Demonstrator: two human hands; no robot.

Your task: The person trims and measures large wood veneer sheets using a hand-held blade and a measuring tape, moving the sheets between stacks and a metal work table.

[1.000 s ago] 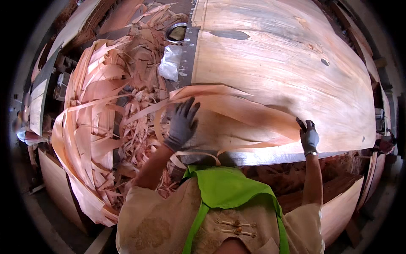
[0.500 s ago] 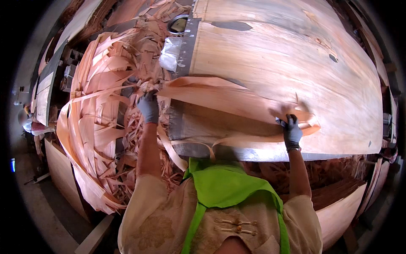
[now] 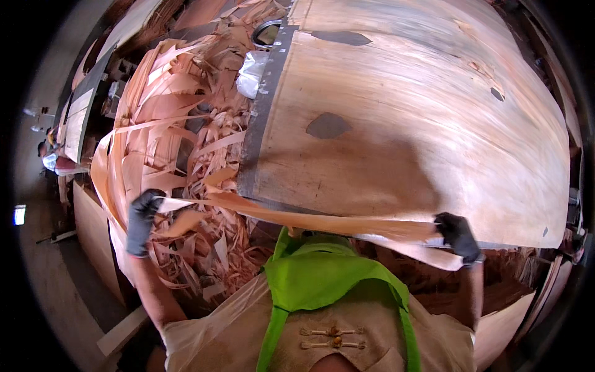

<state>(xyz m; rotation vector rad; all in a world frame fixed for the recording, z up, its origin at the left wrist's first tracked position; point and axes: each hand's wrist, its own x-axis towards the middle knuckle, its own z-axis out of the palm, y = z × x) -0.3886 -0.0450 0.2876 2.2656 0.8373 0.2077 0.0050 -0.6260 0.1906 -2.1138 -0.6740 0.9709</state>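
Here the left hand [image 3: 141,223] and right hand [image 3: 457,237] curl closed around a veneer strip [image 3: 322,221], hands spread wide.

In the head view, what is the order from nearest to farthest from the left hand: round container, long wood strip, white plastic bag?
1. Long wood strip: in the left hand, stretching rightward.
2. White plastic bag: ahead and right, left of the wood sheet.
3. Round container: same side, beyond the bag.

arms [image 3: 154,288] spread wide, left fingers [image 3: 149,198] curled, right fingers [image 3: 449,224] curled inward
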